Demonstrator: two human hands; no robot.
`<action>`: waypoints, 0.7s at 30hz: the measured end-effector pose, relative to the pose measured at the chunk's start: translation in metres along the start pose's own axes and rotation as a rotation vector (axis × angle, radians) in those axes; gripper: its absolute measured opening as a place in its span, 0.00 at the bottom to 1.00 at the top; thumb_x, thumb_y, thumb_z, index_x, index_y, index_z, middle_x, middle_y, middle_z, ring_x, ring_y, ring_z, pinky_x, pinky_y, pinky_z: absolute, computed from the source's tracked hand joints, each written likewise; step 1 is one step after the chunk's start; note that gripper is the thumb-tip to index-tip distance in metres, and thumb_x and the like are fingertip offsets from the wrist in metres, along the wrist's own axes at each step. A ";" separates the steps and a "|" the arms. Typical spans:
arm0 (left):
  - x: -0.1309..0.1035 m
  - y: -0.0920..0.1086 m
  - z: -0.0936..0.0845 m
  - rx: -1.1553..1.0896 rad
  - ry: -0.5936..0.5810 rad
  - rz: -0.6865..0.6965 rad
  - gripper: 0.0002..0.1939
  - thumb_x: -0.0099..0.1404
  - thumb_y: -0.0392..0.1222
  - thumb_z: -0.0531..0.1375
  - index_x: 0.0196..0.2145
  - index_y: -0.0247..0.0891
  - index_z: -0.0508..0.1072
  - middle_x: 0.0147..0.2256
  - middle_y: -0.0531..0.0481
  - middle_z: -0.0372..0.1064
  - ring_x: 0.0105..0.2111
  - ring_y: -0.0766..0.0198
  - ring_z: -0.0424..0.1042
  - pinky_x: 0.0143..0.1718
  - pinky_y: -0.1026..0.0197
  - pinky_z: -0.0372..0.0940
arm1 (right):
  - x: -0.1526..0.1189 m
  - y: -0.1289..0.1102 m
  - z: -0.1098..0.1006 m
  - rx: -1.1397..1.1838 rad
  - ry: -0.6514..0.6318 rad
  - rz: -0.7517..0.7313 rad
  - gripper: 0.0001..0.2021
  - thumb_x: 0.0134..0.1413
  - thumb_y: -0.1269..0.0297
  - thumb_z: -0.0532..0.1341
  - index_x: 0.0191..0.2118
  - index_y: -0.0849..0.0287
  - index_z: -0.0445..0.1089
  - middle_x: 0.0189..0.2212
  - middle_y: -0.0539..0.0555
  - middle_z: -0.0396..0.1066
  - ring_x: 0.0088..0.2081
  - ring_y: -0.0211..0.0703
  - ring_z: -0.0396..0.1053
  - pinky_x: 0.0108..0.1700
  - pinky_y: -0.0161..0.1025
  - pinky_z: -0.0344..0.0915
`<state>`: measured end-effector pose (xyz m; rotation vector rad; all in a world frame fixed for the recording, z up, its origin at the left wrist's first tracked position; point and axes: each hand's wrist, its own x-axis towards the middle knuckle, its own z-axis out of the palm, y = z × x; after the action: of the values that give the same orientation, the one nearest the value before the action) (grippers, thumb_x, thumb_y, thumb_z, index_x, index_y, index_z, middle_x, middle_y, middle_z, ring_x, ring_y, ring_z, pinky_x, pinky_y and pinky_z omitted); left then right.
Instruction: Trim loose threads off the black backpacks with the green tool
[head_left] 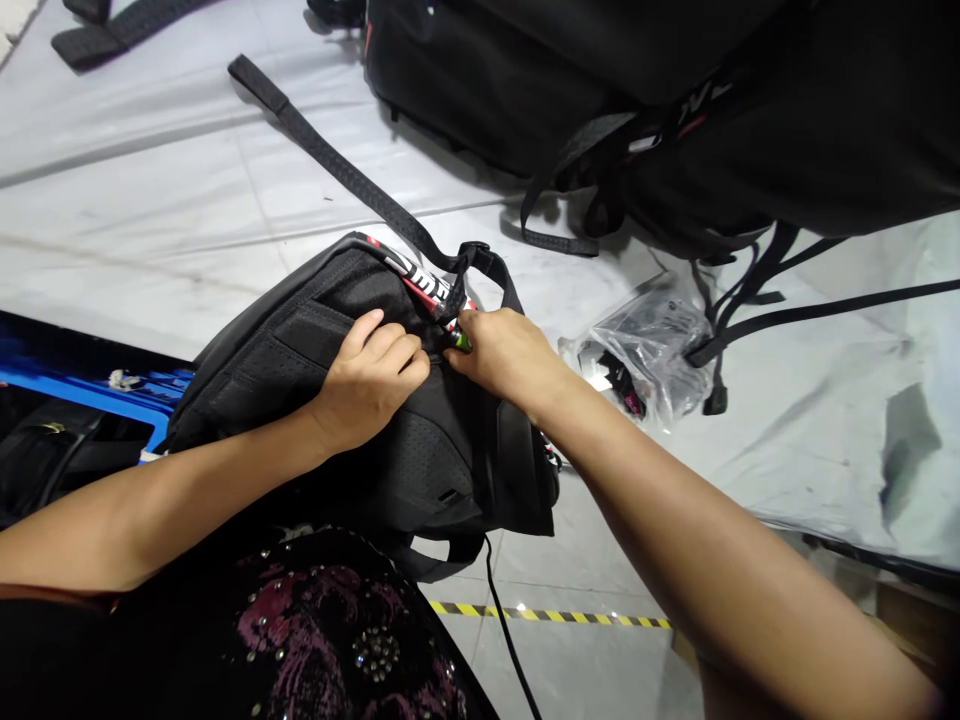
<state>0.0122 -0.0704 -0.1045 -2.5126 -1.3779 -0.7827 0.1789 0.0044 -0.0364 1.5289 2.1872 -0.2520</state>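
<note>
A black backpack lies tilted across the table's near edge and against my body, its padded, mesh-like panels facing up. My left hand is closed with curled fingers on the black fabric near the middle of the bag. Close beside it, my right hand pinches a small bright green object, mostly hidden by the fingers, at the bag's edge. A red, white and black lettered strip runs along that edge to my right fingertips. From a buckle above them, a black strap stretches toward the upper left.
Large black bags with dangling straps fill the far right of the white-covered table. A clear plastic bag with small dark items lies right of my right hand. Blue crate at left; yellow-black floor tape below.
</note>
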 end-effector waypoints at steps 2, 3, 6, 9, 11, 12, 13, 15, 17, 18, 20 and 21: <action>0.000 0.000 0.000 0.005 -0.003 -0.002 0.09 0.72 0.37 0.54 0.42 0.39 0.74 0.41 0.52 0.76 0.45 0.61 0.72 0.61 0.50 0.62 | 0.001 0.000 0.001 0.018 -0.004 0.005 0.13 0.58 0.59 0.66 0.46 0.62 0.75 0.41 0.62 0.78 0.42 0.54 0.75 0.40 0.40 0.66; 0.000 0.000 -0.001 0.008 -0.009 -0.002 0.09 0.72 0.37 0.53 0.42 0.39 0.74 0.41 0.52 0.76 0.46 0.61 0.72 0.61 0.50 0.62 | 0.001 -0.001 0.000 0.030 0.000 0.010 0.14 0.57 0.59 0.66 0.45 0.62 0.75 0.41 0.62 0.78 0.43 0.54 0.75 0.40 0.40 0.66; 0.000 0.000 -0.002 0.010 -0.019 -0.002 0.10 0.73 0.38 0.53 0.42 0.40 0.74 0.42 0.53 0.76 0.46 0.61 0.72 0.62 0.50 0.62 | 0.000 0.000 -0.002 0.087 0.028 0.026 0.12 0.55 0.62 0.67 0.43 0.61 0.75 0.39 0.62 0.78 0.42 0.54 0.75 0.40 0.40 0.67; 0.000 -0.001 -0.005 -0.018 -0.022 -0.005 0.10 0.73 0.38 0.52 0.42 0.40 0.74 0.43 0.53 0.76 0.47 0.61 0.72 0.62 0.49 0.62 | -0.008 0.004 -0.006 0.318 0.006 0.049 0.04 0.55 0.71 0.65 0.38 0.60 0.73 0.31 0.57 0.77 0.33 0.50 0.76 0.34 0.38 0.66; 0.000 -0.001 -0.007 -0.048 -0.025 -0.010 0.09 0.73 0.38 0.53 0.42 0.41 0.73 0.44 0.53 0.77 0.48 0.60 0.72 0.62 0.49 0.62 | -0.019 0.007 -0.008 0.621 -0.012 0.090 0.03 0.57 0.72 0.61 0.35 0.59 0.71 0.25 0.52 0.75 0.24 0.44 0.73 0.27 0.36 0.64; 0.000 -0.001 -0.008 -0.060 -0.020 -0.011 0.08 0.73 0.37 0.53 0.42 0.41 0.73 0.45 0.52 0.77 0.49 0.60 0.72 0.61 0.49 0.62 | -0.025 0.009 -0.007 0.783 0.001 0.112 0.02 0.58 0.70 0.61 0.35 0.58 0.70 0.23 0.50 0.74 0.21 0.41 0.71 0.24 0.35 0.62; 0.000 -0.001 -0.008 -0.067 -0.011 -0.011 0.08 0.73 0.37 0.53 0.42 0.40 0.73 0.45 0.52 0.77 0.50 0.60 0.72 0.61 0.49 0.62 | -0.032 0.011 -0.007 0.928 0.034 0.132 0.02 0.60 0.67 0.61 0.35 0.58 0.69 0.22 0.48 0.73 0.19 0.40 0.71 0.22 0.34 0.62; 0.000 -0.001 -0.008 -0.073 -0.001 -0.011 0.07 0.72 0.37 0.54 0.42 0.40 0.73 0.46 0.52 0.77 0.50 0.60 0.72 0.61 0.49 0.61 | -0.045 0.013 -0.004 1.124 0.135 0.147 0.10 0.61 0.56 0.62 0.36 0.58 0.69 0.24 0.49 0.74 0.21 0.41 0.73 0.23 0.34 0.64; -0.001 -0.001 -0.007 -0.080 0.007 -0.007 0.07 0.72 0.36 0.54 0.42 0.40 0.73 0.46 0.51 0.76 0.50 0.59 0.72 0.62 0.48 0.60 | -0.056 0.017 -0.002 1.173 0.243 0.150 0.20 0.61 0.44 0.60 0.37 0.58 0.70 0.26 0.52 0.76 0.25 0.43 0.75 0.25 0.36 0.68; -0.001 -0.001 -0.007 -0.088 0.003 -0.005 0.07 0.71 0.36 0.55 0.42 0.39 0.73 0.46 0.51 0.76 0.50 0.59 0.71 0.62 0.48 0.59 | -0.061 0.018 -0.001 1.143 0.283 0.154 0.24 0.61 0.39 0.58 0.37 0.59 0.71 0.26 0.53 0.76 0.25 0.43 0.75 0.26 0.36 0.68; -0.001 -0.001 -0.008 -0.108 -0.003 -0.006 0.07 0.71 0.36 0.55 0.42 0.39 0.73 0.46 0.50 0.76 0.51 0.58 0.71 0.62 0.47 0.58 | -0.067 0.021 0.000 1.041 0.342 0.167 0.29 0.61 0.34 0.54 0.34 0.59 0.72 0.20 0.51 0.72 0.21 0.41 0.71 0.24 0.36 0.65; -0.001 -0.001 -0.009 -0.117 -0.007 -0.009 0.07 0.71 0.35 0.55 0.42 0.39 0.73 0.47 0.50 0.76 0.51 0.58 0.71 0.62 0.47 0.57 | -0.070 0.021 0.000 1.004 0.372 0.174 0.30 0.61 0.33 0.54 0.33 0.59 0.73 0.16 0.49 0.68 0.18 0.39 0.68 0.22 0.35 0.63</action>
<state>0.0077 -0.0747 -0.0972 -2.6004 -1.3847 -0.8815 0.2181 -0.0466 -0.0018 2.4168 2.2869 -1.2344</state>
